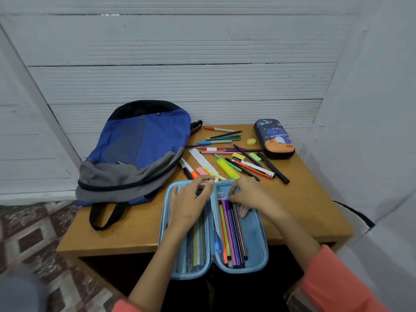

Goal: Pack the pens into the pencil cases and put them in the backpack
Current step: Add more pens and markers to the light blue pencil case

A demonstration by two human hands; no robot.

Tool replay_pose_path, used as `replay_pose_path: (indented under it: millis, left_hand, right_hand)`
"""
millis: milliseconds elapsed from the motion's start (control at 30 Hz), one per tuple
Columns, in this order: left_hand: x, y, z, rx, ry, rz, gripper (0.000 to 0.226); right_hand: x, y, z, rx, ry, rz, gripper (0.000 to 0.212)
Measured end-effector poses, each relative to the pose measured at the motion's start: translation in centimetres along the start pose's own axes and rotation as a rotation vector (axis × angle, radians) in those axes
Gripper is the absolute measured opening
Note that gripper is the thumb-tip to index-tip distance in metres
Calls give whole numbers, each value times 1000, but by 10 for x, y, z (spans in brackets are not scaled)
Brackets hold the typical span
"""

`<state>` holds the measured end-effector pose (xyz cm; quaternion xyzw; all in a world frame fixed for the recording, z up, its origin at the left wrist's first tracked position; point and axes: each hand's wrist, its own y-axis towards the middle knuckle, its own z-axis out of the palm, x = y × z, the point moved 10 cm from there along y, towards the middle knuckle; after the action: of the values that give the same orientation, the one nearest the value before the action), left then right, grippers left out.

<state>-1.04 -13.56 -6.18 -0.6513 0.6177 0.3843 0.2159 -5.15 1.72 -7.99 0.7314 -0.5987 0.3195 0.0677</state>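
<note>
I have the open pencil case (262, 244) in front of me at the near edge of the surface (304, 210), its near end hanging over that edge. My right hand (249, 197) is over the case's right half, fingers curled around the upper ends of the felt pens (231, 235) lying there. My left hand (189, 203) sits over the mesh half, fingers bent, thumb and forefinger close together at the far end of the case's spine. I cannot tell whether they pinch anything.

I judge the step to be seating this bundle. To do it well I should press the pens flat and parallel to the case's long side, tips level, so none rides up over the rim and blocks the zip. My left hand should steady the case, since the overhang could tip it.

Beyond the case lie the loose pens (227, 152), many left to pack. Beyond it to the right is the dinosaur pencil case (275, 138), closed. The backpack (139, 143) lies to the case's far left, its zip apparently shut.
</note>
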Motion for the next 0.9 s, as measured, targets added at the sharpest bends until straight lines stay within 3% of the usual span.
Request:
replay_pose_path:
  millis: [100,233,300,500,667,900]
  left_hand:
    - [1,1,0,-6,-19,0,20]
    - [1,1,0,1,-8,-13,22]
    - [0,0,-1,2,-2,-13,24]
    - [-1,-1,0,10,2,-16,20]
    - [1,0,-2,3,-6,-16,24]
    - [2,0,1,11,-37,-5,27]
  right_hand:
    - [-4,5,-8,-80,115,-27,4]
    - [-18,15,-60,-476,77,-24,6]
    - [-30,20,-73,-572,-11,25,11]
    - [-49,41,-63,-539,-211,6,25]
    - [-41,34,-63,-627,-289,-44,19]
    - [-52,40,-64,-632,-200,8,14]
